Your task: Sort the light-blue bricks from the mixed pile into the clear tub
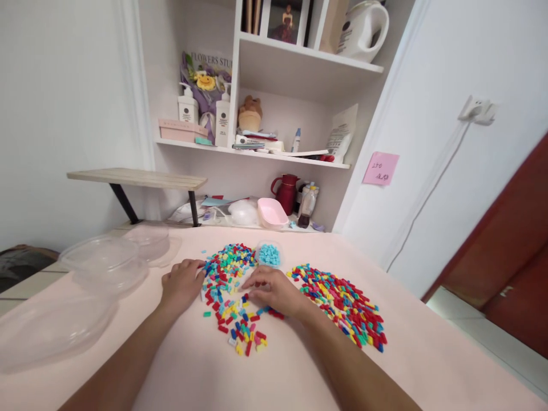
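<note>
My left hand [183,285] rests palm down on the pink tabletop, its fingers loosely extended and touching the left edge of a mixed pile of small plastic building bricks [231,261]. Over the middle of that pile hovers my right hand [274,290], thumb and fingers apart and pointing left; no brick shows between them. Just beyond my right hand stands a small clear container [280,251] filled with light blue bricks [269,254]. A second, mostly red and yellow brick pile [342,302] spreads to the right, partly behind my right forearm.
Clear plastic containers [103,257] stand on the left side of the pink tabletop [205,371]. At the back are a pink basin [272,212], a dark red jug [286,193] and a bottle [306,206]. A wooden raised shelf [137,178] overhangs the back left.
</note>
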Demonstrator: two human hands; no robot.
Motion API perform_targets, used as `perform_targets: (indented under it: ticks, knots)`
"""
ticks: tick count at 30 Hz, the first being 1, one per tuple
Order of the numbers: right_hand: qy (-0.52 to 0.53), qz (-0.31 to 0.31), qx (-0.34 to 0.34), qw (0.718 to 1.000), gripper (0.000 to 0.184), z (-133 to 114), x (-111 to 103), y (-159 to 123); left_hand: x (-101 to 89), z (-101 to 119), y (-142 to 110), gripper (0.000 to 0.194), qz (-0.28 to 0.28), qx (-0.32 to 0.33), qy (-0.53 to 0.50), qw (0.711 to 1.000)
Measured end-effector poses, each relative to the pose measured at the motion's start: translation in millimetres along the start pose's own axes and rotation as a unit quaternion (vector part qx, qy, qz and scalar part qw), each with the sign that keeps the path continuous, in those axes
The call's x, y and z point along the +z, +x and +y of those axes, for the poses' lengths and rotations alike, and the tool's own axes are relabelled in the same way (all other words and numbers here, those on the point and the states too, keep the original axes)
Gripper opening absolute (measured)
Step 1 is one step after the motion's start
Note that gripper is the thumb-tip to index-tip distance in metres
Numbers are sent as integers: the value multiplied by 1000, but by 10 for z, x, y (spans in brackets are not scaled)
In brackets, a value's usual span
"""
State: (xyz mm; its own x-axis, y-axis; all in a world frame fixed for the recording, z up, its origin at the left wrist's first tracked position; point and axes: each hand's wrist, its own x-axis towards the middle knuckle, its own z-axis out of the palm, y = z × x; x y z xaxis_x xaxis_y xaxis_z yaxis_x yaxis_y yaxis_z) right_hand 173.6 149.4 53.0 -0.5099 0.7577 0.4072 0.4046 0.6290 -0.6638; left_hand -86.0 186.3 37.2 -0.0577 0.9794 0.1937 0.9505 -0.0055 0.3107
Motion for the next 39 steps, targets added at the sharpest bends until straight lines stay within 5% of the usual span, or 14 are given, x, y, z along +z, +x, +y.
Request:
perform_targets:
  ticks: [6,12,21,31,39]
  knots:
    - [-34,-47,21,998,26,39,35,-25,11,11,-6,39,5,3,7,1000]
    - [-71,-81,-31,994,27,28,29,-40,23,0,2,40,9,5,15,1000]
    - [10,-85,-57,995,14,68,74,-64,4,7,-17,39,9,6,21,1000]
    - [-88,-95,-29,991,16,187,-86,-96,11,3,-6,39,9,5,25,1000]
    - [-63,-50,15,997,11,56,-121,-78,24,-5,-7,39,10,8,23,1000]
